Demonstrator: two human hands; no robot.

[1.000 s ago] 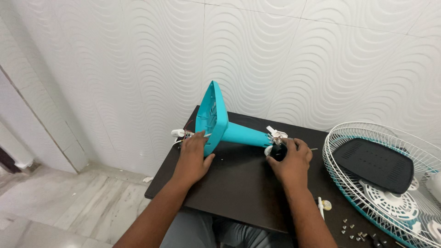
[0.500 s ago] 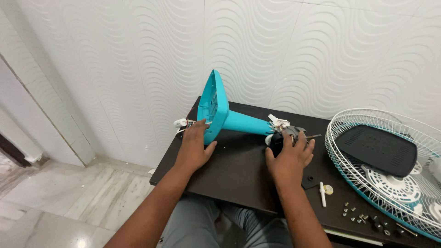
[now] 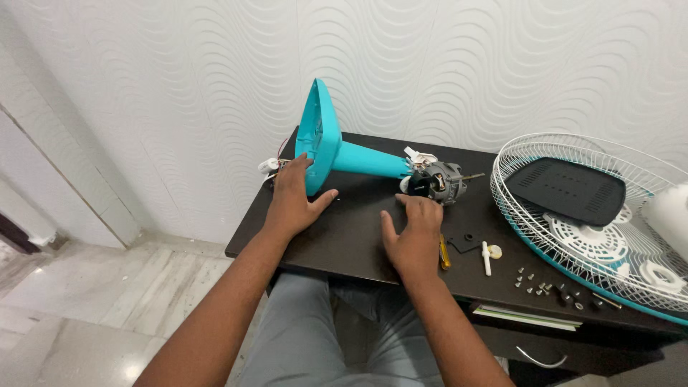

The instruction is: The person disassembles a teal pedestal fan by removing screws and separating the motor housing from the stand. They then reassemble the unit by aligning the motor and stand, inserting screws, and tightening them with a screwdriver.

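Fan stand (image 3: 337, 154) on table (image 3: 344, 240), left; motor (image 3: 438, 183) middle; grille (image 3: 595, 215) right; screws (image 3: 541, 285) before grille.

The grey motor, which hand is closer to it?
Right. The right hand lies flat on the table just in front of the grey motor, while the left hand rests far off against the teal fan base.

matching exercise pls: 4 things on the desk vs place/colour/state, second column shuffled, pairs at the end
Column 1
1. fan stand
2. motor
3. wire fan guard
4. loose screws

Column 2
A. grey, bare shaft pointing right, at the narrow end of the stand
B. scattered near the desk's front edge, right of the right hand
C. turquoise, tipped on its side, left hand on its base
D. white, lying flat at the right, a black panel resting in it

Pairs: 1-C, 2-A, 3-D, 4-B
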